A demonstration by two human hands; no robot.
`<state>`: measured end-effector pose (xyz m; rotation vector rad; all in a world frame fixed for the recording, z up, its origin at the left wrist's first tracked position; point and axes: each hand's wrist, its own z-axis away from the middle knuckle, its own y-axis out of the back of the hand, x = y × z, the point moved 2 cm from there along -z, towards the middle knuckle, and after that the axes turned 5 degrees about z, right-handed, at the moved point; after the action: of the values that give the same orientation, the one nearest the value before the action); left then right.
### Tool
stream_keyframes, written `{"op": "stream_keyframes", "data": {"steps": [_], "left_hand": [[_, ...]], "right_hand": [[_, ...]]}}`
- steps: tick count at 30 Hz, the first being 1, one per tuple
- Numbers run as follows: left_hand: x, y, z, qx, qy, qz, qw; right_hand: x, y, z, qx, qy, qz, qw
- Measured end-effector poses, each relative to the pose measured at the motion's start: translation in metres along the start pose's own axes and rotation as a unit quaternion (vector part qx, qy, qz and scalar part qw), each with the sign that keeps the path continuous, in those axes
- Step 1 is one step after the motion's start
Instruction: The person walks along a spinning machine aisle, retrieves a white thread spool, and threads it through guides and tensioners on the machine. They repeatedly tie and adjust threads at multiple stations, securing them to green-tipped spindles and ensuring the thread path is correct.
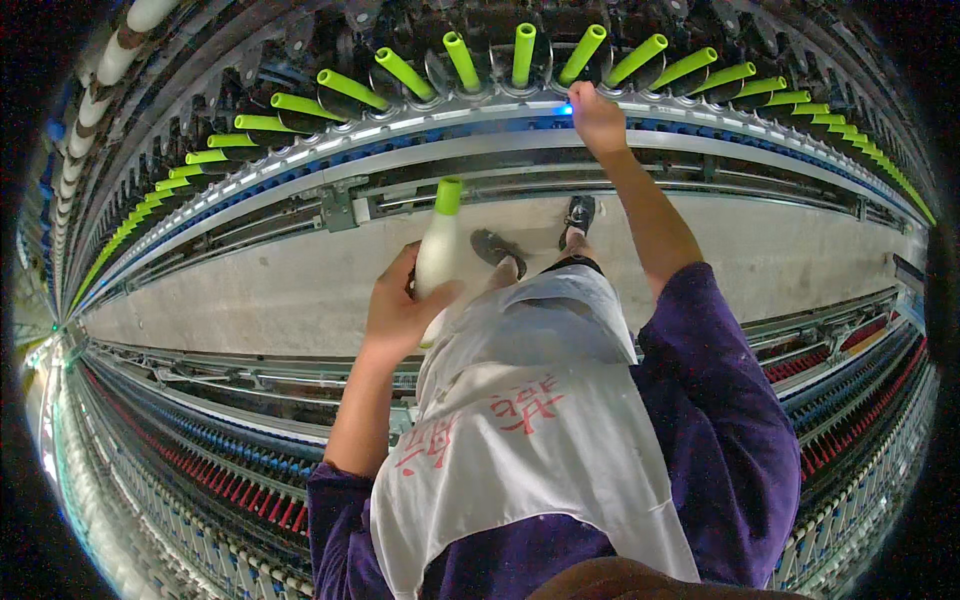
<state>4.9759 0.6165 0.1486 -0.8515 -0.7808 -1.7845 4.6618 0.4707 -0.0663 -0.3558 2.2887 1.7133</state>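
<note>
My left hand [398,305] grips a bobbin [438,250] wound with white yarn, its green tube end pointing up. My right hand [597,115] reaches forward to the machine's front rail [430,130], fingers closed against it beside a small blue light [566,109]. Whether it holds anything cannot be seen. A long curved row of green bobbin tubes [523,52] stands on pegs just above that rail. I wear a white apron [520,420] with red marks over purple sleeves.
A grey floor aisle [250,280] runs between the machine ahead and another frame of red and blue spindles [240,480] behind me. My dark shoes [578,212] stand on the aisle. White full bobbins [110,55] line the upper left.
</note>
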Motion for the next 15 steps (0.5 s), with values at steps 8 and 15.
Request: {"op": "stream_keyframes", "data": {"steps": [8,15], "left_hand": [[0.007,0.002,0.004,-0.001,-0.030,0.012,0.999],[0.011,0.006,0.010,-0.015,-0.052,0.050,0.997]], "right_hand": [[-0.044,0.021,0.060,-0.173,0.041,0.025,0.984],[-0.123,0.097,0.111,-0.276,-0.067,-0.310,0.907]]}}
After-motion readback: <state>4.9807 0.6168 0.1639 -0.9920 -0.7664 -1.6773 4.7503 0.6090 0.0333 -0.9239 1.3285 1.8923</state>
